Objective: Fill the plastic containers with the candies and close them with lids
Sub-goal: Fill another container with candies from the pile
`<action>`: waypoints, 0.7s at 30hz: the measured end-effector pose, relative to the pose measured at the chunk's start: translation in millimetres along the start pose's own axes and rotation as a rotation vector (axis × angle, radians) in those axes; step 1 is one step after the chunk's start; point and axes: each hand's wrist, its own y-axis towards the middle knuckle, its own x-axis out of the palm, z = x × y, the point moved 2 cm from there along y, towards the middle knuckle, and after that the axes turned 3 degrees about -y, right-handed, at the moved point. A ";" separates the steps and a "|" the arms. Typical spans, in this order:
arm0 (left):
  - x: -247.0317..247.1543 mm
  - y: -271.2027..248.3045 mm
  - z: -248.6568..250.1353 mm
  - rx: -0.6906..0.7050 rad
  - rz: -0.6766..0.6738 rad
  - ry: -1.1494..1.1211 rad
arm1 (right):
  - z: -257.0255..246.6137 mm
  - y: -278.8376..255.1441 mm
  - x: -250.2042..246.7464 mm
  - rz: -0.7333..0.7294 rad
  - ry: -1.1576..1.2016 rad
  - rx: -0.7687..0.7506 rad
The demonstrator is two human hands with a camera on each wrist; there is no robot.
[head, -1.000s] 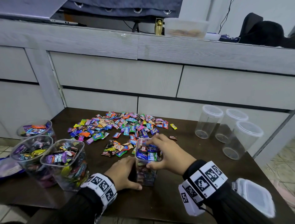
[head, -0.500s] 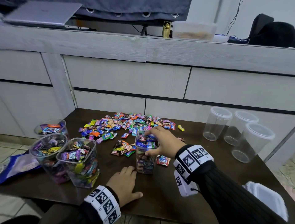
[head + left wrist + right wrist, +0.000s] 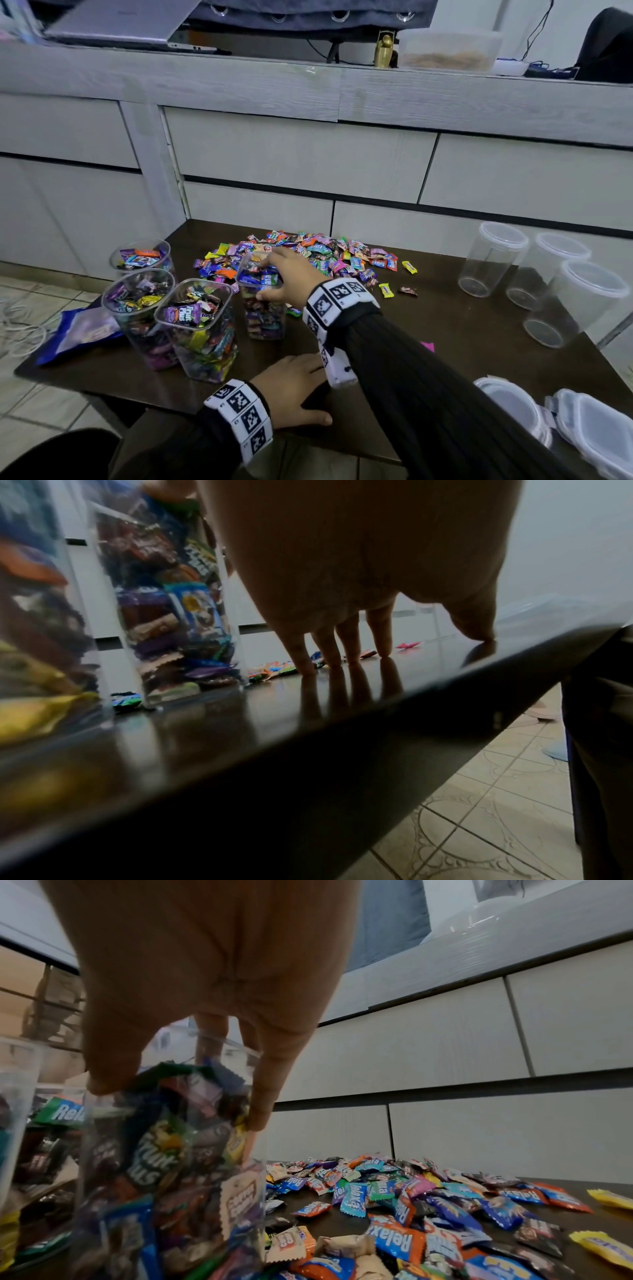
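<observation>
A clear plastic container (image 3: pixel 262 318), packed with wrapped candies, stands on the dark table (image 3: pixel 445 325) just right of three other filled containers. My right hand (image 3: pixel 274 279) grips its rim from above. In the right wrist view my right hand (image 3: pixel 181 1096) has the thumb on one side of the container (image 3: pixel 164 1191) and fingers (image 3: pixel 263 1096) on the other. My left hand (image 3: pixel 308 394) lies flat near the table's front edge, holding nothing; its straight fingers (image 3: pixel 346 642) touch the tabletop. The loose candy pile (image 3: pixel 308 253) lies behind the container.
Filled, lidless containers stand at left (image 3: pixel 140 260), (image 3: pixel 137 308), (image 3: pixel 202 342). Three empty lidded containers (image 3: pixel 544 270) stand at the right. Loose lids (image 3: pixel 513 407) lie at the front right corner. A blue bag (image 3: pixel 78 332) hangs over the left edge. Grey cabinets rise behind.
My left hand let go of the container and settled flat on the table. My right hand has moved the container to the left, up to the filled ones.
</observation>
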 end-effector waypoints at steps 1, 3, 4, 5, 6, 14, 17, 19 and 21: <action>0.0 -1.0 -0.6 0.005 0.011 0.008 | -2.7 4.9 2.3 0.001 -0.010 0.000; 0.9 -2.0 0.0 0.005 0.022 0.034 | -6.1 12.8 6.0 -0.004 -0.026 0.006; 1.4 -1.7 0.3 -0.006 0.024 0.043 | -7.0 15.9 7.3 -0.006 -0.037 0.010; 1.3 -1.3 0.7 -0.019 0.026 0.047 | -7.7 18.0 7.9 -0.008 -0.050 0.011; 0.5 -0.8 1.2 -0.027 0.031 0.041 | -7.7 19.3 8.1 -0.010 -0.059 0.009; 0.0 2.5 -3.1 -0.030 -0.021 0.022 | 11.2 -12.8 -13.3 0.062 0.082 -0.020; -4.3 11.4 -4.9 -0.059 -0.053 0.056 | 44.5 -40.7 -40.0 0.152 0.018 0.039; -8.7 19.1 -3.2 -0.081 -0.049 0.092 | 79.3 -64.3 -61.2 0.208 -0.048 0.139; -12.0 28.3 -0.3 -0.099 -0.059 0.120 | 121.4 -92.6 -83.7 0.282 -0.096 0.265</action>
